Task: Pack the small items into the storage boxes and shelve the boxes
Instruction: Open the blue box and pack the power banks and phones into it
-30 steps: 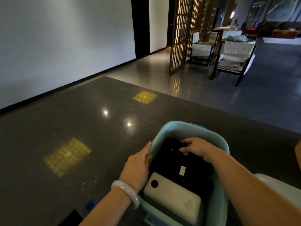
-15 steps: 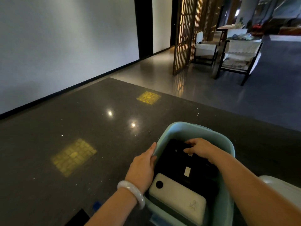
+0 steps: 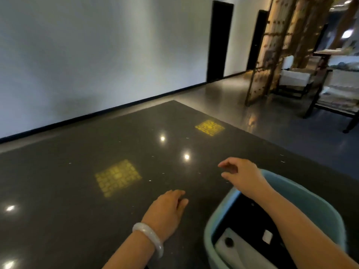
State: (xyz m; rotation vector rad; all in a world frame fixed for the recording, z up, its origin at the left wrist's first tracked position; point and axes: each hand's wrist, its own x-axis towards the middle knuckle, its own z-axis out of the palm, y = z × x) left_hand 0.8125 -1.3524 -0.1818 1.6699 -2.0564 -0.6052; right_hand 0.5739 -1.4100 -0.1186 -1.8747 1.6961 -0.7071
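Closest in, bottom right: light blue storage box [image 3: 320,206] sitting on the dark glossy worktop [image 3: 77,200], partly cut off by the frame edge. Packed inside: a white power bank [image 3: 240,251] lying flat at the near end, on top of some black item [image 3: 250,216] with a small white label, hard to say what exactly, pretty blurry.

Left hand [image 3: 167,212] just left of the box, over the worktop, palm down, fingers relaxed and loosely together, holding nothing, not touching the box. Pale bangle [image 3: 149,237] on that wrist.

Right hand [image 3: 242,171] a bit further out, beyond the box's far rim, forearm crossing over the box, fingers loosely spread, also holding nothing.

Further along the worktop: two yellow patterned light patches [image 3: 118,177] and a few bright spot reflections.

Way back: white wall [image 3: 97,55], wooden lattice screen [image 3: 272,51], dark-framed chairs with white cushions [image 3: 295,78] off right.
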